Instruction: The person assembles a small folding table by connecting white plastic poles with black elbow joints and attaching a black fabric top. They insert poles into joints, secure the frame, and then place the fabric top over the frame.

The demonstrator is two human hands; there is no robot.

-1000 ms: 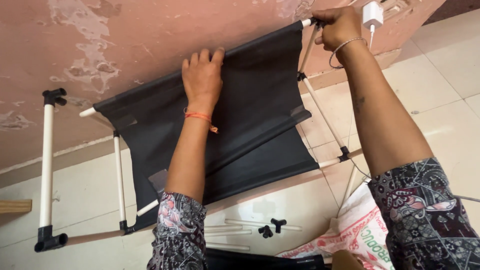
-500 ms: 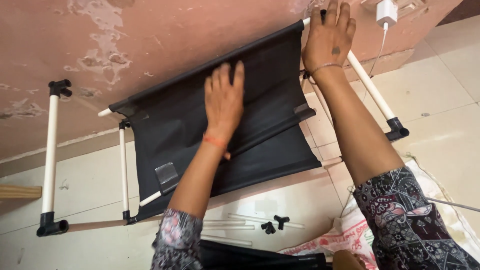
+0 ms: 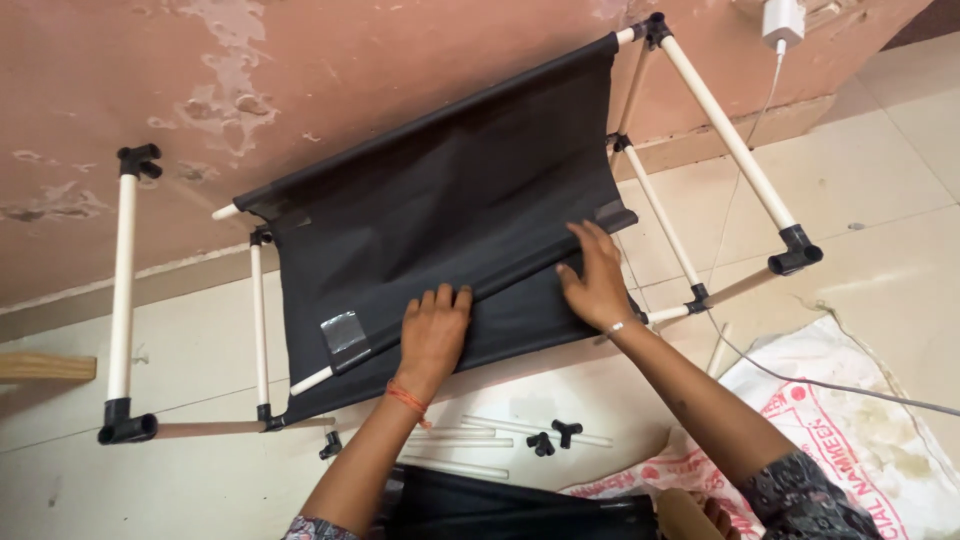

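Note:
A rack of white tubes (image 3: 727,135) and black corner joints (image 3: 796,251) stands against a pink wall. A black fabric sheet (image 3: 440,190) hangs across it as a shelf. My left hand (image 3: 434,330) lies flat on the sheet's lower front edge, fingers spread. My right hand (image 3: 596,275) presses the same edge further right, near the tube end. Neither hand holds anything loose. A grey tape patch (image 3: 344,333) sits on the fabric to the left of my left hand.
Loose white tubes (image 3: 487,440) and black connectors (image 3: 555,436) lie on the tiled floor below the rack. A printed white sack (image 3: 850,420) lies at the right. A white charger (image 3: 782,20) with its cable hangs on the wall. More black fabric (image 3: 500,505) lies near me.
Both hands have come down from the sheet's upper part and top right corner to its lower front edge. The view has shifted, showing more of the rack's right side.

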